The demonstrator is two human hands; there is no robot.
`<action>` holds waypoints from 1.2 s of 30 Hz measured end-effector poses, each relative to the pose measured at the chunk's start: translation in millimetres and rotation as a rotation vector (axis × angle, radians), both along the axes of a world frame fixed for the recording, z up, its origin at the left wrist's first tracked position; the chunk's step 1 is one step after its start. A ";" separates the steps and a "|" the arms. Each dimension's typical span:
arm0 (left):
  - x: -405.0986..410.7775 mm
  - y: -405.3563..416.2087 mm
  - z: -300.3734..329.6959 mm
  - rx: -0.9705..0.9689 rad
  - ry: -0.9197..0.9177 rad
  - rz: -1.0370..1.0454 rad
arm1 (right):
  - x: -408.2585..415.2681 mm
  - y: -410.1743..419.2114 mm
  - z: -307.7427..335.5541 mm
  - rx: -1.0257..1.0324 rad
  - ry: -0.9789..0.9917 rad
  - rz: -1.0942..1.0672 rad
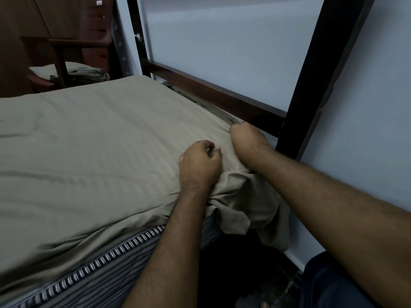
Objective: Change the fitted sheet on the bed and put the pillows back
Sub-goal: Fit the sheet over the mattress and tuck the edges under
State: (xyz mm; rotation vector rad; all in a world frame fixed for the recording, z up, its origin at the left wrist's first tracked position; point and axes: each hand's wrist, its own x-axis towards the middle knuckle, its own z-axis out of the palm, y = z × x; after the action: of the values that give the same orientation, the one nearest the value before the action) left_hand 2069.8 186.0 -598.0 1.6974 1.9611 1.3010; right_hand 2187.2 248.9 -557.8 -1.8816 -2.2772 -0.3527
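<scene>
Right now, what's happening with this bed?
A person is working a tan fitted sheet at the mattress corner by the dark wooden bed frame. The left hand and right hand both grip bunched fabric there. The corner is not tucked: loose sheet hangs down and the striped mattress side shows. More bedding lies on a chair behind.

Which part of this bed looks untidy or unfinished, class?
The near corner: the fitted sheet is bunched and hangs loose, leaving the striped mattress side bare. The left hand and right hand both grip the cloth there.
</scene>
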 end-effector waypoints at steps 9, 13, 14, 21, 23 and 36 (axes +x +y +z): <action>-1.1 0.8 -1.6 0.014 -0.032 -0.006 | 17.5 -28.0 14.8 -0.061 -0.212 -0.067; -0.4 -3.3 0.8 0.019 -0.009 -0.037 | 23.2 -39.8 10.9 -0.043 -0.206 -0.077; 0.1 -4.7 0.9 0.014 0.002 -0.044 | 26.0 -41.4 10.6 -0.057 -0.195 -0.081; 0.7 -15.5 4.2 0.064 0.127 -0.095 | 63.5 -73.1 13.0 -0.381 0.007 0.066; 1.5 -19.2 3.6 0.086 0.166 -0.129 | 79.1 -84.4 7.7 -0.448 0.108 0.092; -6.2 -85.9 -27.3 0.001 0.784 -0.180 | 77.1 -139.5 -124.9 -0.398 0.163 0.277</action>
State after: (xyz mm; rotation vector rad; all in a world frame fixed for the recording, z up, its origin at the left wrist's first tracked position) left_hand 2063.6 100.1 -625.2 2.5757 2.0664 0.6006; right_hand 2264.2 109.4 -682.7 -1.6338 -2.5854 0.3023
